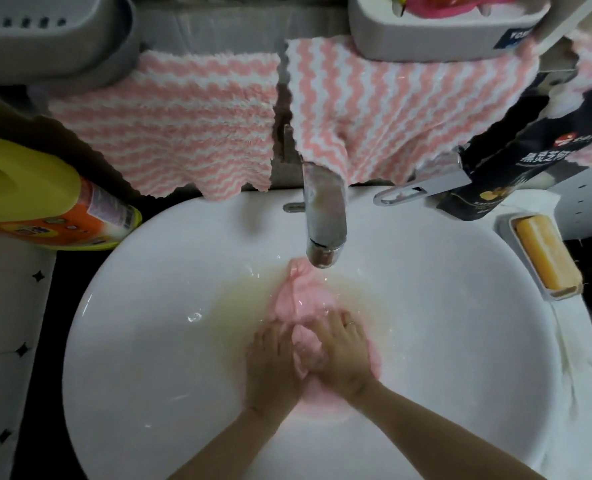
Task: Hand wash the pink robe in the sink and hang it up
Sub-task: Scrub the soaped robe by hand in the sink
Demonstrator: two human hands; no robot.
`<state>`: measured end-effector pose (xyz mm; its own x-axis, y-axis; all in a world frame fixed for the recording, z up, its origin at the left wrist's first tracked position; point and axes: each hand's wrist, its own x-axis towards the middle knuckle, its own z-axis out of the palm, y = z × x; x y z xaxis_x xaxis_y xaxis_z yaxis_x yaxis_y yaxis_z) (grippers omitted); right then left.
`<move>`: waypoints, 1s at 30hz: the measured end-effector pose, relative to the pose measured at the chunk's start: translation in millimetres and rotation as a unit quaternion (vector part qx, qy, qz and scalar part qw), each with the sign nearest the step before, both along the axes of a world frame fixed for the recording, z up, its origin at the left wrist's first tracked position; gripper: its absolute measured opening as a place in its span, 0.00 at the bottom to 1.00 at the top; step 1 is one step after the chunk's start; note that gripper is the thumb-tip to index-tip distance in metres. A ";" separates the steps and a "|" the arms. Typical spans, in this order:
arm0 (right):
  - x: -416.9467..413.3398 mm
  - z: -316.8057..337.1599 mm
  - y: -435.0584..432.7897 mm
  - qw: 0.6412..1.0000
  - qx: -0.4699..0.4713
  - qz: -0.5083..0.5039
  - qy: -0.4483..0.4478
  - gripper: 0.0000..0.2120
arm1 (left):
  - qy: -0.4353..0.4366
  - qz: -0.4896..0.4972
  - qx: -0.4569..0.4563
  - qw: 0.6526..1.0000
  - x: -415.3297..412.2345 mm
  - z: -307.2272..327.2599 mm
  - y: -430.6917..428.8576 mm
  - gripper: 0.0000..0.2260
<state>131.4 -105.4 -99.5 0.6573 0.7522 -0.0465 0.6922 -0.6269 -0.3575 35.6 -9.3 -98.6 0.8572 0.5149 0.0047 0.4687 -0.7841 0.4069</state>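
The left hand (273, 362) and right hand (343, 353) press spread fingers on the soggy pink cloth robe (298, 299); I'd knead gently, no twisting.

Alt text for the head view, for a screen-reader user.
The left hand and right hand press a wet pink robe into a white sink below the faucet. A yellow soap bar sits right of the sink, a yellow detergent bottle left, and pink-striped cloths hang behind.
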 end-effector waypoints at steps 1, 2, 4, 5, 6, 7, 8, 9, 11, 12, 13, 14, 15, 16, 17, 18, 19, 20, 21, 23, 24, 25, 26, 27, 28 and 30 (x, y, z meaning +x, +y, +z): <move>2.9 -1.5 2.6 1.000 0.005 -0.007 -0.013 0.16 | -0.013 -0.004 0.010 1.000 4.8 -0.3 3.3 0.20; 5.2 -3.5 4.5 1.000 0.007 -0.017 -0.019 0.16 | -0.023 -0.010 0.018 1.000 8.9 -1.0 5.6 0.19; 8.1 -6.8 9.6 0.999 -0.008 -0.042 -0.024 0.19 | -0.017 -0.025 0.016 0.999 14.8 -4.9 10.4 0.17; 8.8 -9.4 12.5 0.998 -0.017 -0.051 -0.034 0.20 | -0.020 -0.033 0.025 0.999 17.7 -7.8 13.0 0.17; 10.2 -13.0 15.2 0.997 -0.018 -0.062 -0.044 0.19 | -0.029 -0.046 0.041 0.998 20.6 -10.9 15.9 0.16; 12.3 -14.1 18.9 0.996 -0.020 -0.074 -0.040 0.19 | -0.035 -0.062 0.054 0.996 24.0 -11.7 19.9 0.13; 13.8 -14.8 22.3 0.995 -0.019 -0.088 -0.035 0.19 | -0.038 -0.077 0.063 0.994 26.5 -12.3 22.8 0.11; 15.1 -17.1 25.9 0.994 -0.014 -0.103 -0.027 0.18 | -0.037 -0.086 0.065 0.993 28.8 -13.9 25.8 0.11; 22.1 -7.2 36.7 0.992 -0.013 -0.129 0.007 0.13 | 0.012 -0.103 -0.005 0.995 39.5 -4.9 36.9 0.12; 26.6 -0.5 42.7 0.990 -0.027 -0.136 0.035 0.10 | 0.055 -0.108 -0.037 0.992 44.9 0.7 42.3 0.13; 31.5 6.8 47.4 0.985 -0.046 -0.148 0.080 0.12 | 0.103 -0.102 -0.072 0.987 51.3 8.7 49.3 0.15; 38.0 12.6 48.7 0.976 -0.056 -0.165 0.134 0.16 | 0.142 -0.073 -0.121 0.980 57.0 17.7 56.0 0.16; 44.0 20.3 47.6 0.957 -0.045 -0.195 0.211 0.21 | 0.150 -0.044 -0.168 0.973 58.5 22.5 61.2 0.16; 47.0 24.8 40.4 0.938 -0.004 -0.208 0.279 0.25 | 0.122 -0.030 -0.202 0.971 56.0 27.4 63.2 0.18; 46.4 30.6 31.0 0.927 0.041 -0.200 0.314 0.26 | 0.085 -0.047 -0.188 0.977 50.5 36.4 60.9 0.21; 42.1 37.3 19.5 0.945 0.075 -0.166 0.273 0.26 | 0.034 -0.076 -0.139 0.987 42.3 43.3 54.3 0.26; 33.9 38.0 7.3 0.968 0.088 -0.112 0.206 0.25 | 0.002 -0.110 -0.099 0.989 30.4 43.2 44.2 0.30; 25.1 33.7 -5.1 0.985 0.079 -0.051 0.145 0.27 | -0.012 -0.134 -0.069 0.988 18.7 41.0 33.0 0.33; 17.4 24.7 -14.0 0.994 0.056 -0.006 0.096 0.29 | -0.009 -0.143 -0.041 0.989 9.3 37.0 21.8 0.35; 4.1 9.9 -20.5 0.999 0.002 0.030 0.042 0.31 | 0.046 -0.142 0.007 0.989 -4.0 21.7 5.5 0.41; 1.5 4.0 -19.9 0.999 -0.020 0.029 0.020 0.31 | 0.060 -0.130 0.014 0.990 -5.8 13.5 2.4 0.42; 0.6 -0.1 -18.2 0.999 -0.044 0.025 -0.004 0.32 | 0.055 -0.115 0.015 0.992 -5.3 6.5 0.9 0.41; 1.6 -2.4 -15.1 0.997 -0.063 0.022 -0.025 0.33 | 0.049 -0.104 0.010 0.993 -3.7 0.7 0.9 0.40; 2.8 -5.3 -11.3 0.996 -0.073 0.023 -0.047 0.33 | 0.040 -0.097 0.009 0.995 -0.8 -4.0 1.0 0.38; 4.1 -8.1 -8.2 0.995 -0.075 0.024 -0.059 0.32 | 0.030 -0.092 0.013 0.995 1.8 -8.8 1.4 0.36; 9.4 -15.3 -1.0 0.997 -0.033 0.024 -0.063 0.29 | 0.027 -0.087 0.031 0.995 8.5 -13.5 4.2 0.34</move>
<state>140.8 -106.5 -114.8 0.6239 0.7814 -0.0155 0.7592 -0.6106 -0.2252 44.1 -5.1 -112.1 0.9334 0.3586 -0.0156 0.3430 -0.8784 0.3328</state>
